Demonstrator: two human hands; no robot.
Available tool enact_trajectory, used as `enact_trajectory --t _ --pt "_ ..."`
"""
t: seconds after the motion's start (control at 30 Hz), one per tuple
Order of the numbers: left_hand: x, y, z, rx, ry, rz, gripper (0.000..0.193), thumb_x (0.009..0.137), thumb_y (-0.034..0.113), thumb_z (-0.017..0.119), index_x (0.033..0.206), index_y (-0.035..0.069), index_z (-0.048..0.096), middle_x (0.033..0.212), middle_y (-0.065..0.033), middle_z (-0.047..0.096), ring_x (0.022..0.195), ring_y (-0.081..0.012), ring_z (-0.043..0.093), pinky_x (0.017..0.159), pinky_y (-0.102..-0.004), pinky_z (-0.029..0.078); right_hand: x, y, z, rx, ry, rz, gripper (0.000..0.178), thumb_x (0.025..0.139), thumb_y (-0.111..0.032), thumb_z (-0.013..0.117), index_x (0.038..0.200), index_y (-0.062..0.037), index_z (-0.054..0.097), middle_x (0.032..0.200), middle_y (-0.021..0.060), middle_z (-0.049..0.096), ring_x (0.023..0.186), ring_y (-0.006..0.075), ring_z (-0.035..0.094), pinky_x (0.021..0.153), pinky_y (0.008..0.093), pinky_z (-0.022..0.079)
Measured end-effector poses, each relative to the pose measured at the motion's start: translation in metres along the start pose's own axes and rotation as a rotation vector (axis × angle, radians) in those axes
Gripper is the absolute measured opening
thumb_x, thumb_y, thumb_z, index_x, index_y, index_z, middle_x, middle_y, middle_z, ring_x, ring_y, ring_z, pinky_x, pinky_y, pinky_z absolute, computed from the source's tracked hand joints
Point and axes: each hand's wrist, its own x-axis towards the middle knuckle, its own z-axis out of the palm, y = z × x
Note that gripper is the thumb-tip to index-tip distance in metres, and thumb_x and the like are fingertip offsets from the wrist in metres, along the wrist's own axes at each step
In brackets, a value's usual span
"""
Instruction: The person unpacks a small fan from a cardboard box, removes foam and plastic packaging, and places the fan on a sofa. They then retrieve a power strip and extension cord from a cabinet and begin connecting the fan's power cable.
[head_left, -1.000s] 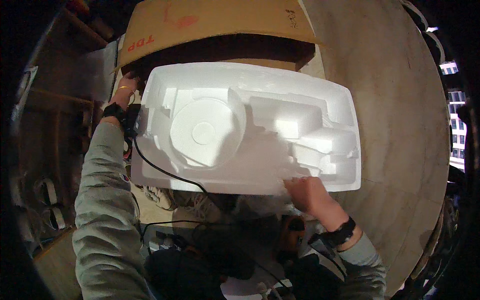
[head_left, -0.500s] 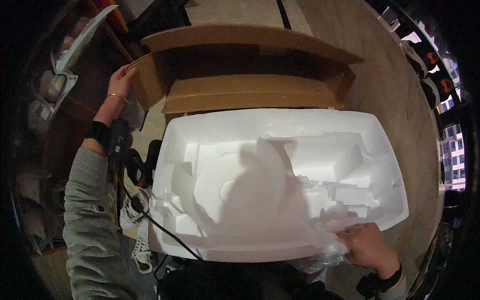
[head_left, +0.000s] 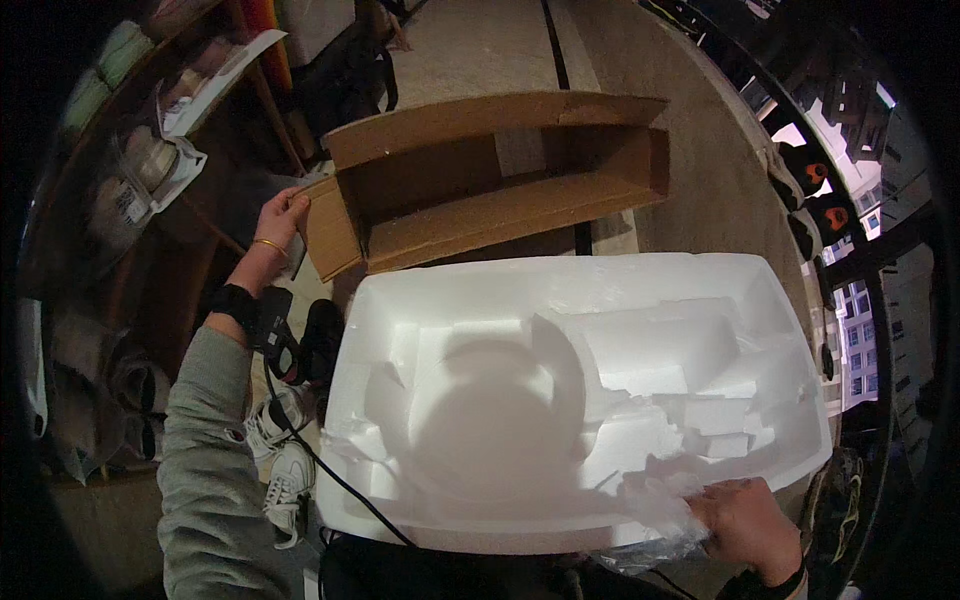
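My left hand pinches the side flap of an open brown cardboard box, long and narrow, its inside turned toward me. Closer to me is a large white foam packing tray with moulded hollows, one of them round. At the tray's near right edge, my right hand has its fingers curled around crumpled clear plastic film, pressed against the rim. Its fingertips are partly hidden by the film. My shadow falls across the round hollow.
On the left stands a shelf with plastic-wrapped items. White sneakers lie on the floor beside the tray's left side. A black cable runs from my left wrist over the tray's corner. More shoes line the right side.
The cardboard box has tilted, its right end rising, and now sits farther from me with more of its inside showing. The left hand still holds its flap; the right hand stays at the tray edge.
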Motion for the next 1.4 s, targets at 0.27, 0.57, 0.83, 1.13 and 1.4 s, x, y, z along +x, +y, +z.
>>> enact_trajectory --t 0.27,0.57,0.83,1.13,1.4 --pt "0.004 -0.019 -0.023 0.017 -0.042 0.091 0.022 0.083 0.018 0.053 0.100 0.005 0.053 0.084 0.0005 0.056 0.074 -0.0087 0.050 0.066 -0.0240 0.040 -0.038 -0.034 -0.037 -0.085 -0.005 0.041 0.039 0.055 -0.014 0.060 0.094 -0.0125 0.057 0.072 0.0072 0.057 0.074 0.0261 0.056 0.059 0.0370 0.044" --pt "0.033 -0.018 -0.071 0.172 0.130 0.136 0.026 0.081 0.022 0.055 0.100 0.004 0.054 0.084 -0.0015 0.056 0.074 -0.0116 0.050 0.066 -0.0275 0.042 0.006 -0.031 0.018 0.240 -0.084 -0.160 0.048 0.055 -0.007 0.061 0.103 -0.0092 0.056 0.091 0.0112 0.060 0.076 0.0290 0.057 0.065 0.0359 0.046" --pt "0.012 0.026 -0.069 0.154 0.102 0.006 0.023 0.084 0.021 0.051 0.101 0.006 0.053 0.090 -0.0024 0.057 0.077 -0.0140 0.053 0.066 -0.0286 0.043 0.061 0.011 0.108 0.137 -0.064 -0.194 0.041 0.057 -0.009 0.059 0.098 -0.0100 0.057 0.085 0.0142 0.059 0.075 0.0314 0.056 0.065 0.0386 0.046" --pt "-0.083 0.071 -0.018 -0.427 -0.013 0.057 0.022 0.084 0.017 0.051 0.103 0.007 0.049 0.092 -0.0041 0.056 0.080 -0.0129 0.054 0.069 -0.0262 0.045 0.208 0.079 0.164 0.421 0.010 -0.229 0.056 0.062 -0.019 0.063 0.114 -0.0060 0.045 0.107 0.0190 0.050 0.103 0.0326 0.045 0.086 0.0398 0.038" --pt "-0.163 0.097 -0.002 -0.687 -0.126 0.236 0.022 0.085 0.016 0.047 0.103 0.003 0.048 0.097 -0.0062 0.056 0.086 -0.0138 0.055 0.074 -0.0266 0.045 0.196 0.049 0.095 0.014 0.647 0.177 0.059 0.065 -0.028 0.066 0.114 -0.0032 0.045 0.111 0.0182 0.049 0.108 0.0288 0.043 0.086 0.0379 0.038"
